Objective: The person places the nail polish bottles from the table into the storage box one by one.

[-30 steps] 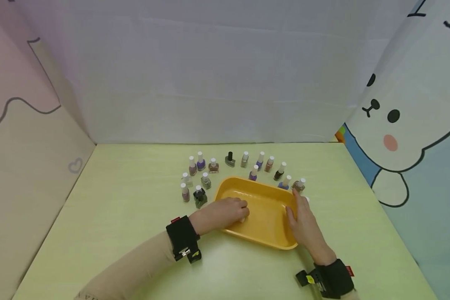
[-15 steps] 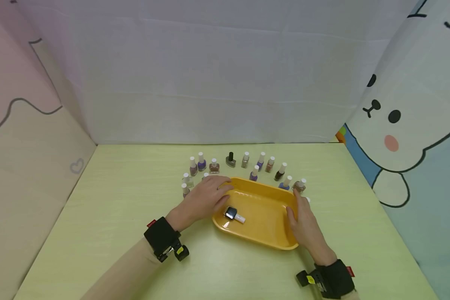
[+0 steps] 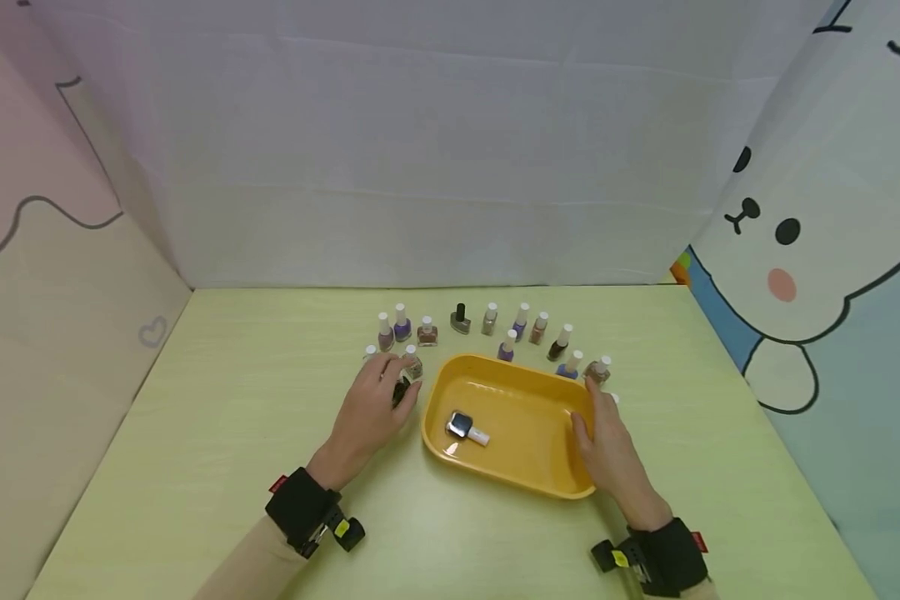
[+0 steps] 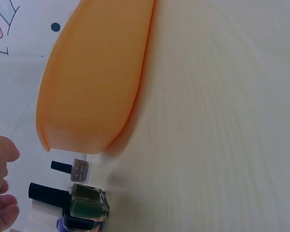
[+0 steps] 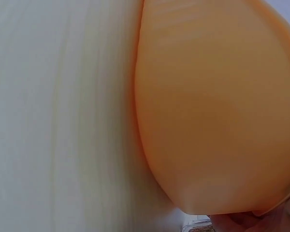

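Observation:
In the head view my left hand [image 3: 366, 414] hovers over a dark green nail polish bottle [image 3: 401, 391] left of the tray, fingers and thumb spread around it. The left wrist view shows the fingertips [image 4: 8, 215] apart from that bottle's black cap [image 4: 48, 194]. My right hand [image 3: 612, 454] holds the right end of a yellow tray [image 3: 510, 479], thumb inside the rim and fingers outside. In the right wrist view the tray wall [image 5: 212, 106] hides most of that hand. Inside the tray, toward its left end, lies a dark nail polish bottle with a white cap [image 3: 461, 426].
Several nail polish bottles stand in an arc behind the tray, among them a black-capped one [image 3: 461, 319], a purple one [image 3: 402, 323] and a brown one [image 3: 598, 370]. A clear glittery bottle [image 3: 412, 364] stands close to my left fingertips. A white backdrop [image 3: 435, 167] rises behind the table.
My left hand has let go of the white-capped bottle inside the tray and moved out leftward to the dark green bottle. The right hand stays on the tray.

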### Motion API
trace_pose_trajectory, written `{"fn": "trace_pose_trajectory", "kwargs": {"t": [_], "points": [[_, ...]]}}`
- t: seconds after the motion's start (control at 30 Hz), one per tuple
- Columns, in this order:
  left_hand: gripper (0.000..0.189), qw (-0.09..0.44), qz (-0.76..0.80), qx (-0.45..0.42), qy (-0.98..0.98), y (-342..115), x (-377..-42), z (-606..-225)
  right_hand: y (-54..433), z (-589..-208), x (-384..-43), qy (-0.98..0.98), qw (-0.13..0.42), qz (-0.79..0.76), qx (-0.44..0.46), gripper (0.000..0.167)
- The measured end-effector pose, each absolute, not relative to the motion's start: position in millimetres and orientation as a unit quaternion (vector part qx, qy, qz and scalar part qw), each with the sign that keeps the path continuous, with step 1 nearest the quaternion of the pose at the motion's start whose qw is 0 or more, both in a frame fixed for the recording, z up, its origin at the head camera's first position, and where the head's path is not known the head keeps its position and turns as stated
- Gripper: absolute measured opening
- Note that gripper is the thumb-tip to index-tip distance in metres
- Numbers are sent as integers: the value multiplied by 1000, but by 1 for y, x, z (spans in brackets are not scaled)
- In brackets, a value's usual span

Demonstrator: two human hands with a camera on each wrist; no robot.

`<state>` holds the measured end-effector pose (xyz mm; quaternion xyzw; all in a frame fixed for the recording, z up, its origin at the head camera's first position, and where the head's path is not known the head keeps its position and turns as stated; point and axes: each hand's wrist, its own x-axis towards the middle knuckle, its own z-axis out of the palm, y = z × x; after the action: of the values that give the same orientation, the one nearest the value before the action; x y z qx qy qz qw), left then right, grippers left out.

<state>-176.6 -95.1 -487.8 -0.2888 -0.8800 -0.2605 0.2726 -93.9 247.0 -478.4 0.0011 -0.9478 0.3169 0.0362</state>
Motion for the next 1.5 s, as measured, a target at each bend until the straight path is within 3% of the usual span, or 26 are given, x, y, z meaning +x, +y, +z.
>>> {"fn": "trace_pose_trajectory", "kwargs": {"t": [0.73, 1.13, 1.5], "points": [[28, 234, -329, -198, -893, -99, -158, -506, 248, -478, -90, -947, 36, 320, 3, 61], [24, 187, -346, -133, -910, -92, -153, -504, 247, -478, -93, -946, 28, 324, -4, 63], [23, 195, -355, -136, -904, -92, -154, -508, 247, -479, -94, -945, 31, 325, -3, 62]]}}
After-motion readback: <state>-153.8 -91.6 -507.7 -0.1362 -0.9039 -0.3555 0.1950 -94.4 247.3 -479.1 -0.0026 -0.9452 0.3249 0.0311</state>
